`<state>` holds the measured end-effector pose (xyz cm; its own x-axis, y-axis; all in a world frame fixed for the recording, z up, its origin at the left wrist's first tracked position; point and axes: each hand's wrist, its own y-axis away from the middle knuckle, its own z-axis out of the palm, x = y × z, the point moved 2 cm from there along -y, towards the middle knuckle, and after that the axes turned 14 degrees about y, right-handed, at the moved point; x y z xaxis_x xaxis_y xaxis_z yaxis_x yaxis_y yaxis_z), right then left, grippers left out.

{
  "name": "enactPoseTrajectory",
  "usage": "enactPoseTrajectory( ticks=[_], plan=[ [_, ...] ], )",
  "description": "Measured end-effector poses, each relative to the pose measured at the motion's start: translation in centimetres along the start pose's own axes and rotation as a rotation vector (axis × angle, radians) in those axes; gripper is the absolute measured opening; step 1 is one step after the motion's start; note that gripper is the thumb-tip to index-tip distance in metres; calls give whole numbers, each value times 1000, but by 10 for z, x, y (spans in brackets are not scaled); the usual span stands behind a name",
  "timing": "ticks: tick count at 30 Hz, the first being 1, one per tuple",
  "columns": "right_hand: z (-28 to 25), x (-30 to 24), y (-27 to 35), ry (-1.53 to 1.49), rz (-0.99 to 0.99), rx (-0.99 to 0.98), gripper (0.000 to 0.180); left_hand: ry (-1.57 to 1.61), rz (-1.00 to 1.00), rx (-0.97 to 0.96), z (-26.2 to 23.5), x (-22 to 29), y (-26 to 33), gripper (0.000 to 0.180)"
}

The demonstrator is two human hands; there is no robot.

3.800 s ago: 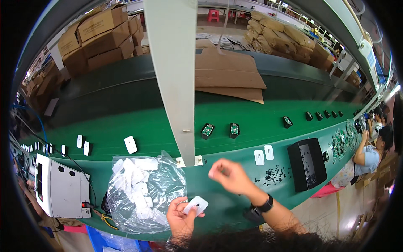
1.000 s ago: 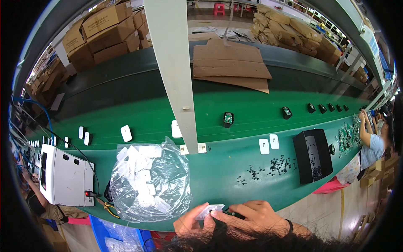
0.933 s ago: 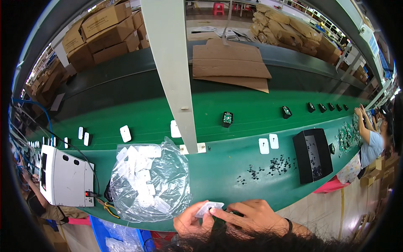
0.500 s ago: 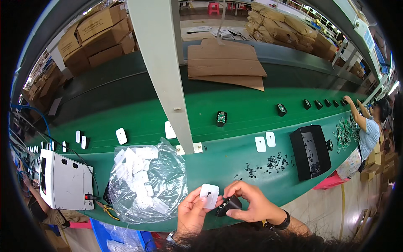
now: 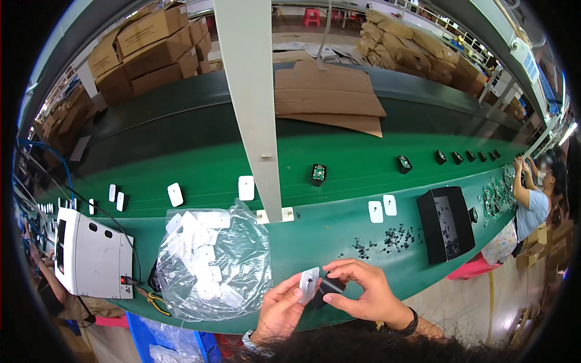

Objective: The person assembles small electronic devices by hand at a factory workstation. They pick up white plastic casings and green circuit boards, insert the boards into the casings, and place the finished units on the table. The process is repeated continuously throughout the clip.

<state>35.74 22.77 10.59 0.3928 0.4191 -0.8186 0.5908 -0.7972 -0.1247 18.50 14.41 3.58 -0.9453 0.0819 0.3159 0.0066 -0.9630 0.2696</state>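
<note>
My left hand (image 5: 281,305) holds a small white plastic cover (image 5: 308,283) upright by its edge at the near edge of the green table (image 5: 327,230). My right hand (image 5: 363,290) grips a small black part (image 5: 331,285) and presses it against the back of the white cover. The two hands touch each other. A clear plastic bag (image 5: 212,260) full of several white covers lies just left of my left hand. Small black loose parts (image 5: 387,239) are scattered on the table beyond my right hand.
A white box-shaped machine (image 5: 91,254) stands at the left. A black open tray (image 5: 446,224) sits at the right, with two white covers (image 5: 382,209) beside it. A grey post (image 5: 254,109) rises mid-table. Black units and white covers ride the conveyor belt (image 5: 363,163). Another person (image 5: 532,193) works far right.
My hands rose from the frame's lower edge up onto the table edge. The white cover turned from flat to upright, and the black part came against it.
</note>
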Motion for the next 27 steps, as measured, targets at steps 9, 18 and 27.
enactPoseTrajectory(
  ticks=[9,18,27],
  plan=[
    [4,4,-3,8,-12,-31,39,-83,70,-101,-14,-10,3,43],
    [1,8,-2,2,-108,-30,39,-306,105,-143,-11,-5,5,38],
    [37,48,5,-595,210,30,41,-1320,669,-19,19,2,-11,36]
  ],
)
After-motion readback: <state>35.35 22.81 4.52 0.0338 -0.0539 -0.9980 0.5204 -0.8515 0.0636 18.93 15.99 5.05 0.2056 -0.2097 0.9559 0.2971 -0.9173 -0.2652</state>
